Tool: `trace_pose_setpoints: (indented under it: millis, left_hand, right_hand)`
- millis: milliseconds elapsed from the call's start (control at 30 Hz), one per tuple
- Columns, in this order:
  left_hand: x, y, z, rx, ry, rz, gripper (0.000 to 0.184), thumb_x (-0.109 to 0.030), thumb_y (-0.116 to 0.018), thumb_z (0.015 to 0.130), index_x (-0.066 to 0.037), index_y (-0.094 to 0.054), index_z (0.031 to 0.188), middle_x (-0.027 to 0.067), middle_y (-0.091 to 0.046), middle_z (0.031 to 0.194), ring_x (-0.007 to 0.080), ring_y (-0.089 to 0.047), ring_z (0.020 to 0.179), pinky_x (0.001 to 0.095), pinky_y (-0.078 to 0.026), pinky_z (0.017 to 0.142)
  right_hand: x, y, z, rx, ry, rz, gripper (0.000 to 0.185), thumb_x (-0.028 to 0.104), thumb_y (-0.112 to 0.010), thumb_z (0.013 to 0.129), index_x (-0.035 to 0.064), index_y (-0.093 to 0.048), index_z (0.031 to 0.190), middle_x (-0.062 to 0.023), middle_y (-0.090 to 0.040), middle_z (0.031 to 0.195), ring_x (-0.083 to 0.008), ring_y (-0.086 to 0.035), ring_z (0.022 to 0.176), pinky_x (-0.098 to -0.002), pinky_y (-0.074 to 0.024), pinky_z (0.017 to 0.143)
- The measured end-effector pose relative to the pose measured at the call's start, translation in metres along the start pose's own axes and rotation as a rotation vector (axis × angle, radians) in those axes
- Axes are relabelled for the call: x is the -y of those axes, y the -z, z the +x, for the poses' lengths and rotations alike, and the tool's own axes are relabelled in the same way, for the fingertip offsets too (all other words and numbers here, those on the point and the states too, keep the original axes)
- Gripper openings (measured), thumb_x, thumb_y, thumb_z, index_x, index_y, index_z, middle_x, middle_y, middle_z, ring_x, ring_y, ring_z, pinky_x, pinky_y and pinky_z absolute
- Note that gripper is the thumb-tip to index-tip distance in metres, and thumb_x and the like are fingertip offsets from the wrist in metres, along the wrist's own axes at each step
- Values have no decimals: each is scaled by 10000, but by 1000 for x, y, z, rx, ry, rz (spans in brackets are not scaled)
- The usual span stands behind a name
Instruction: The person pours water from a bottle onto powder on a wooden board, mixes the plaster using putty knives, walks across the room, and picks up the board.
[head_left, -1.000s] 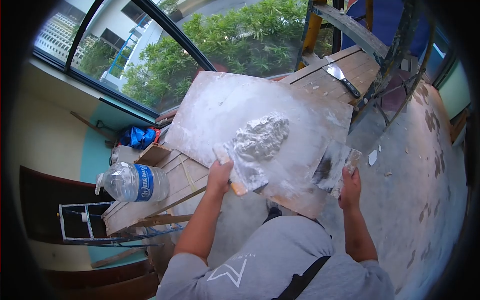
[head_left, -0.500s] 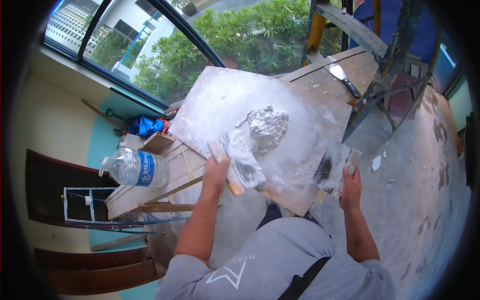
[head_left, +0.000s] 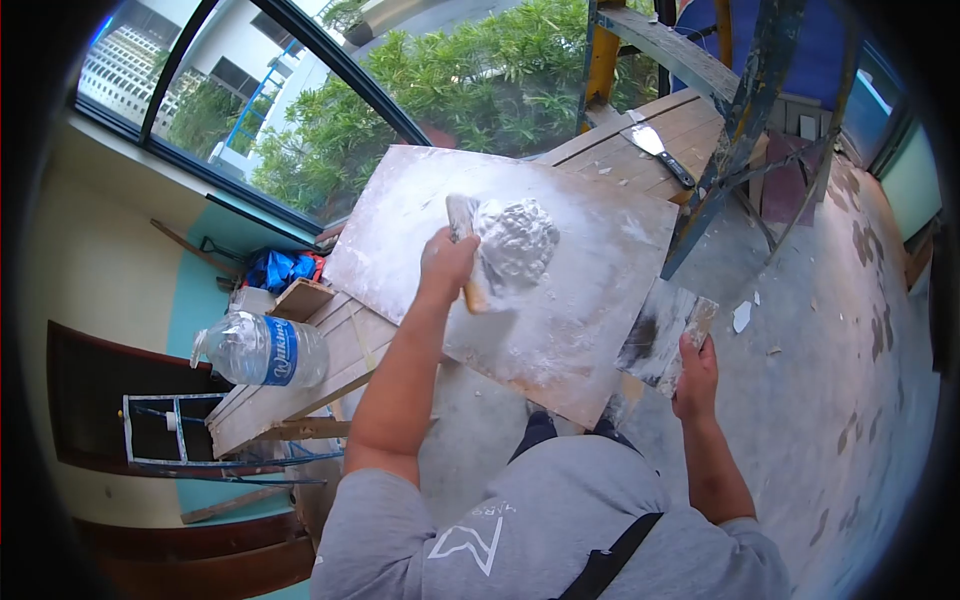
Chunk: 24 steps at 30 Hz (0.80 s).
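1. The left hand (head_left: 448, 262) is near the middle of the frame, a little left of the centre. Its fingers are closed around the handle of one trowel (head_left: 474, 296), so the grip is firm, without visible gap.
2. This trowel is at the left edge of a mound of white paste (head_left: 520, 240). The paste hides most of its blade, and I cannot tell how much paste lies on it.
3. The mound sits on a pale board (head_left: 390, 190), which fills the centre of the frame and is smeared with white over much of its surface.
4. The right hand (head_left: 697, 378) is at the right of the centre. It is closed on the edge of a flat, stained plate (head_left: 660, 325); the thumb lies on the upper side. The plate is beside the lower right edge of the board.
5. In the upper right of the frame, a putty knife (head_left: 655, 148) with dark handle lies on wooden planks, near a ladder (head_left: 735, 120).
6. In the left part of the frame, a big clear bottle (head_left: 250, 347) with blue label lies on its side upon a wooden bench (head_left: 340, 325).
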<state>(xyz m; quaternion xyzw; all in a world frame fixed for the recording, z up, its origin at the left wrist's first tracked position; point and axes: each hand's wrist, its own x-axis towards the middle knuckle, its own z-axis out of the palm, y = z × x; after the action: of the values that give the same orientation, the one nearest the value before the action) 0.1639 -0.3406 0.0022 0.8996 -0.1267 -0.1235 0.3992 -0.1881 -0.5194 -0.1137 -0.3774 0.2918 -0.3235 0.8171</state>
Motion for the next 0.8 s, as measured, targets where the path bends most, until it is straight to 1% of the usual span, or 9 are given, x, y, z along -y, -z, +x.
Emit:
trace_pose_setpoints:
  millis: [133, 300, 400, 433, 533, 567, 600, 767, 800]
  left_hand:
    - [-34, 5, -9, 44, -584, 415, 311, -146, -636, 868, -29, -686, 1152, 196, -714, 910, 369, -674, 806, 424, -532, 752]
    - [-1, 3, -14, 426, -745, 896, 409, -50, -568, 831, -94, -688, 1219, 197, -707, 902, 396, -661, 886, 445, -542, 807]
    - [10, 32, -3, 464, -785, 742, 388, -38, -584, 824, -80, -695, 1193, 205, -712, 933, 391, -666, 912, 436, -544, 825]
    - [-2, 47, 7, 570, -575, 660, 427, -35, -558, 810, -104, -696, 1207, 202, -707, 1036, 380, -661, 986, 430, -526, 879]
    - [-25, 71, 21, 448, -676, 640, 370, -63, -599, 824, -90, -705, 1177, 203, -714, 1002, 394, -669, 930, 447, -532, 850]
    - [-31, 68, 24, 275, -796, 699, 354, -70, -592, 824, -91, -710, 1158, 194, -717, 980, 394, -673, 903, 455, -537, 839]
    - [-41, 63, 27, 306, -693, 716, 357, -60, -563, 820, -87, -712, 1143, 177, -722, 977, 399, -674, 895, 459, -538, 843]
    - [20, 15, 25, 386, -862, 741, 347, -115, -604, 834, -59, -678, 1168, 209, -705, 972, 397, -665, 905, 448, -529, 810]
    - [16, 25, 26, 398, -754, 669, 345, -132, -610, 845, -58, -671, 1177, 205, -704, 977, 383, -669, 906, 436, -529, 812]
  right_hand:
    - [-2, 2, -8, -35, 11, -20, 405, 179, -514, 1043, 25, -441, 1411, -93, -599, 1287, -184, -601, 1146, -341, -487, 983]
    - [-9, -6, -14, -26, 13, 15, 381, 168, -526, 1040, 10, -460, 1380, -81, -595, 1280, -149, -571, 1138, -313, -450, 994]
    - [-13, -17, -17, -61, 39, 21, 359, 167, -523, 1042, 13, -473, 1361, -79, -600, 1264, -147, -578, 1121, -312, -460, 980]
    - [-14, -22, -20, -73, 53, 28, 352, 166, -524, 1041, 14, -477, 1354, -78, -601, 1258, -146, -578, 1119, -312, -460, 980]
    - [-15, -36, -27, -89, 80, 43, 335, 162, -528, 1038, 17, -486, 1337, -74, -604, 1243, -143, -576, 1113, -310, -457, 981]
    - [-15, -41, -30, -77, 75, 46, 332, 160, -530, 1037, 18, -488, 1334, -72, -604, 1240, -140, -574, 1113, -309, -455, 983]
    - [-16, -46, -33, -63, 68, 48, 330, 159, -532, 1035, 19, -489, 1331, -71, -604, 1236, -138, -571, 1113, -309, -453, 985]
    - [-34, -64, -38, -134, 83, -58, 326, 158, -526, 1037, 20, -488, 1330, -71, -606, 1223, -133, -574, 1085, -312, -462, 967]
    - [-38, -67, -38, -149, 86, -69, 323, 159, -524, 1038, 20, -489, 1328, -71, -607, 1219, -133, -577, 1075, -313, -466, 960]
